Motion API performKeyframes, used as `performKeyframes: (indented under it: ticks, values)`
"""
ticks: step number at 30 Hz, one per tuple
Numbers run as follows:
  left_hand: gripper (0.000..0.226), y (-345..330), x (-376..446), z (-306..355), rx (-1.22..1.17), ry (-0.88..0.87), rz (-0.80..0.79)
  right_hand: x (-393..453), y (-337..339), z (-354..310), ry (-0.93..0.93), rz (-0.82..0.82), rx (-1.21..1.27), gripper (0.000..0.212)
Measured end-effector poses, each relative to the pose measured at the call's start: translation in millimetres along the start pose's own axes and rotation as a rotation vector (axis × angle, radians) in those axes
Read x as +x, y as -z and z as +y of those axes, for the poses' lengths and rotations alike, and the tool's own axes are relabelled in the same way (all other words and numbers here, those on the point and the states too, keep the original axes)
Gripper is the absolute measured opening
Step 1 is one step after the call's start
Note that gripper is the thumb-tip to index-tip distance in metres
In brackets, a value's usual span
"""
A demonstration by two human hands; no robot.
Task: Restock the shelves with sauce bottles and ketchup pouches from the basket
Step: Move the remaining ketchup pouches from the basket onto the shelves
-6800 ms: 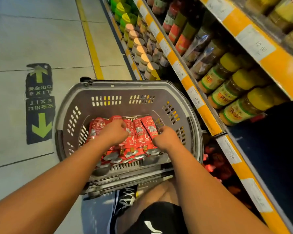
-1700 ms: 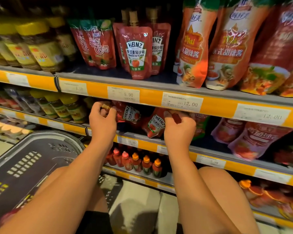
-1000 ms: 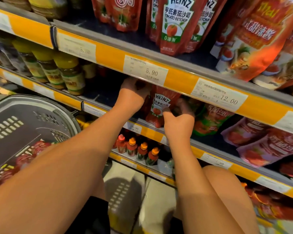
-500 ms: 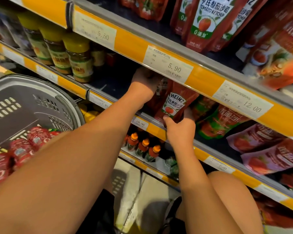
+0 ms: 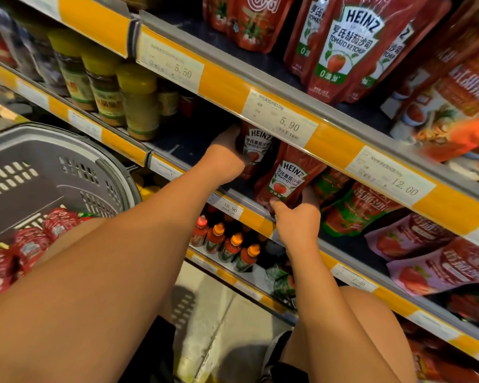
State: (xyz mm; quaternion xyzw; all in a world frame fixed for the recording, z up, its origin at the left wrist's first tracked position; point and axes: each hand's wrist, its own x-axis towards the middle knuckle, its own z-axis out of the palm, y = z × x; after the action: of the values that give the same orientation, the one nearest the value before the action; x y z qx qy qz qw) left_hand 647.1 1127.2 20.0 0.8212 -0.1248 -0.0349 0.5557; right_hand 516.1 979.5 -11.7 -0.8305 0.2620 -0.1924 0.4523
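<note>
Shelving (image 5: 329,139): orange price strips are carried along tiered edges; pouches and jars are stocked behind them.
Basket (image 5: 75,158): a grey basket is seen at the left, with red ketchup pouches (image 5: 31,244) left inside.
Left hand (image 5: 226,156): a Heinz pouch (image 5: 256,145) is gripped at its side, upright on the middle shelf.
Right hand (image 5: 297,219): a second Heinz pouch (image 5: 288,178) is pinched at its base, just beside the first.
Small bottles (image 5: 227,244): orange-capped, stood one shelf lower.
</note>
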Motion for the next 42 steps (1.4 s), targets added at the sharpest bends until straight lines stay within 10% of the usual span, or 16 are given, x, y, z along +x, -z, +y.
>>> performKeyframes:
  ticks: [24,42]
  values:
    - [0.056,1,20,-23,0.24,0.006,-0.025,10,-12,-9,0.0,-0.026,-0.089,0.053]
    - [0.032,-18,63,-31,-0.019,-0.049,0.055,65,-56,-21,0.025,0.135,-0.082,0.061]
